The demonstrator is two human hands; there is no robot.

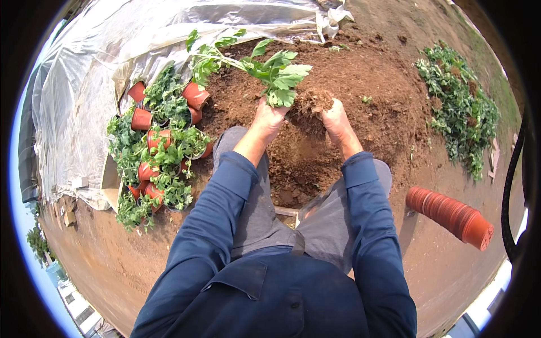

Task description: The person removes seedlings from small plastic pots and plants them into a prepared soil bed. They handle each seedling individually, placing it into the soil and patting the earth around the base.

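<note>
My left hand [270,120] is closed around the lower stems of a leafy green plant [277,74], whose long stem and leaves reach up and to the left. My right hand [337,122] grips the plant's brown root ball [313,102] at its right side, with loose roots hanging down. Both hands are above a heap of crumbly brown soil [359,72]. Leaves hide part of my left fingers, and the roots hide some of my right fingertips. Between my knees the soil dips into a hollow.
Red plastic pots with leafy plants [158,139] crowd the left side, beside clear plastic sheeting [84,93]. A nested stack of empty red pots [450,215] lies at the right. A pile of uprooted plants [460,110] lies farther back on the right.
</note>
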